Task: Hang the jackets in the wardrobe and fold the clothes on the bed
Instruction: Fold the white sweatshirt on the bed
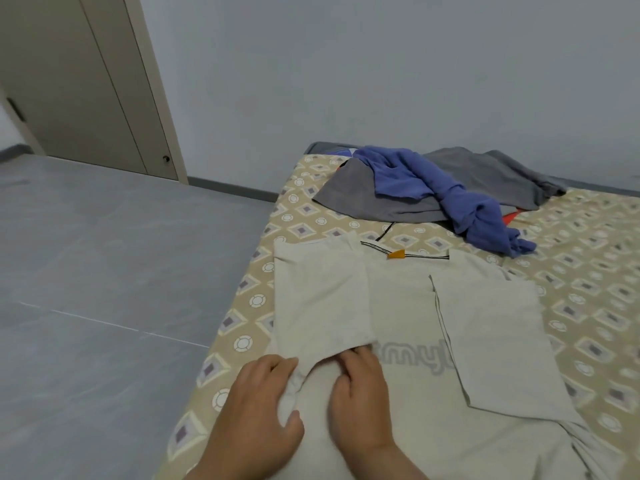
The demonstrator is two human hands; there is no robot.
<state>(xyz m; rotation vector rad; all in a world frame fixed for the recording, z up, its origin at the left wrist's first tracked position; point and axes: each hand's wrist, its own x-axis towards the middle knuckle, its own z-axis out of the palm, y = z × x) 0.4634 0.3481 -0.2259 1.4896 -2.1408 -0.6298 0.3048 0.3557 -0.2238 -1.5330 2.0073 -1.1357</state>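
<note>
Two hands on the cream shirt [405, 306] on the bed [311, 216]: left hand [256, 400] pinches its bunched edge, right hand [360, 393] presses flat.

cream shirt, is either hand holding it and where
Left hand grips the cream shirt at its bunched left edge; right hand touches the folded flap's lower edge, grip unclear.
</note>
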